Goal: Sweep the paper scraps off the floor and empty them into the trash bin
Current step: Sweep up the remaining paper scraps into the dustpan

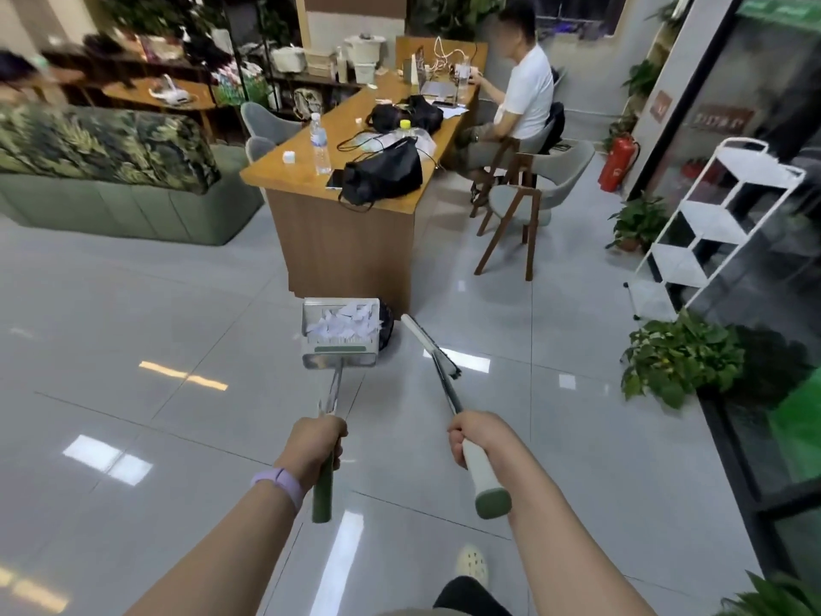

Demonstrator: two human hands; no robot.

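Long wooden desk point(306, 224) on grey tiled floor point(133, 331). On it: clear plastic water bottle point(320, 144), two black bags point(382, 175), open laptop point(437, 86). Seated person in white T-shirt point(528, 91) at far end. Green leaf-print sofa point(102, 166) left. White wire shelf rack point(719, 224), red fire extinguisher point(615, 162), potted green plants point(679, 357) right.

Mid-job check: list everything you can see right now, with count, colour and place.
dustpan: one, metal, held over the bin
paper scraps: many, white, in the dustpan
trash bin: one, black, behind the dustpan
broom: one, white and green, lifted off the floor
table: one, wooden, beyond the bin
black bags: two, on the table
water bottle: one, clear, on the table
seated person: one, white shirt, at the table
left hand: grips the dustpan handle
right hand: grips the broom handle
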